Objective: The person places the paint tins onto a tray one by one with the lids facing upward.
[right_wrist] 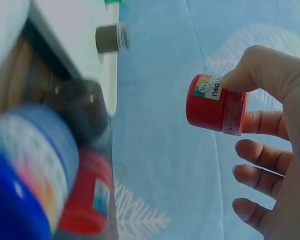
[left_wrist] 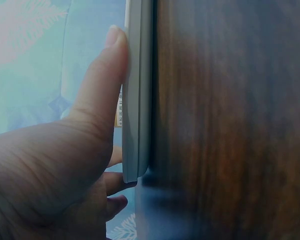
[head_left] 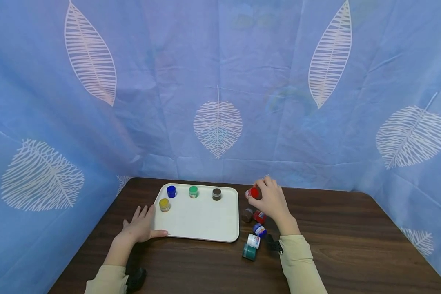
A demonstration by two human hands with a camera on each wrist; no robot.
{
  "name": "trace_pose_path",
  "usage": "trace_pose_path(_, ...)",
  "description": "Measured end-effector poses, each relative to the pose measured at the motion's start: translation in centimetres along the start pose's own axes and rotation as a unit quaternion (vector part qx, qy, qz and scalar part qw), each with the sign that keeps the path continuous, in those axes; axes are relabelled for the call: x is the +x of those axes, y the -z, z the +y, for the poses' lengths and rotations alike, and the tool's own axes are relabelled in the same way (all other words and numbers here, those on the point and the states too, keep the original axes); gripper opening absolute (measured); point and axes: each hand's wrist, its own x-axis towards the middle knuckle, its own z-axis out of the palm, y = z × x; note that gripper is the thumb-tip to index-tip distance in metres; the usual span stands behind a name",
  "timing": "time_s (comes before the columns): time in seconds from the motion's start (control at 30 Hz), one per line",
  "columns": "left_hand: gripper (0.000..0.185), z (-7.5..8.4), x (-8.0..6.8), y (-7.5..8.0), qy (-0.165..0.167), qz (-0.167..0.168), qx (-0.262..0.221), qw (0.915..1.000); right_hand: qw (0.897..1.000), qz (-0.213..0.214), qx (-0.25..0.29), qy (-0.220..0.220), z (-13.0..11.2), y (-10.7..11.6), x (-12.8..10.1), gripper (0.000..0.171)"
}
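Observation:
In the head view, my right hand [head_left: 273, 200] pinches a red paint jar [head_left: 252, 192] between thumb and fingers, just off the right end of the white tray [head_left: 198, 218]. The right wrist view shows this red paint jar [right_wrist: 209, 102] lifted and tilted sideways, its label facing the camera. My left hand [head_left: 139, 226] rests at the tray's near left corner with spread fingers. Its thumb [left_wrist: 102, 75] lies along the tray's rim [left_wrist: 135, 100] in the left wrist view. On the tray stand blue [head_left: 171, 191], green [head_left: 193, 192], dark [head_left: 217, 194] and yellow [head_left: 164, 205] jars.
Right of the tray, several jars lie close together on the dark wooden table [head_left: 338, 232]: brown [head_left: 247, 215], red [head_left: 259, 216], blue [head_left: 259, 230], white [head_left: 254, 241] and dark green [head_left: 249, 252]. A blue leaf-patterned cloth [head_left: 169, 122] hangs behind the table.

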Motion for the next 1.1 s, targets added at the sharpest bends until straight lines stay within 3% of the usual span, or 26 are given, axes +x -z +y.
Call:
trace_pose_path(0.17,0.123,0.1,-0.2,0.3,0.003,0.002,0.005,1.0000,0.999,0.006,-0.027,0.047,-2.4,-0.7,0.2,0.034)
trace_pose_path(0.57,0.125,0.1,-0.2,0.3,-0.002,0.017,0.008,0.9998,0.990,-0.029,-0.058,0.122,-7.0,-2.7,0.1,0.035)
trace_pose_path(1.1,0.125,0.0,0.0,-0.1,0.002,0.009,0.016,0.9998,0.979,-0.092,-0.071,0.170,-12.9,-5.9,2.1,0.031)
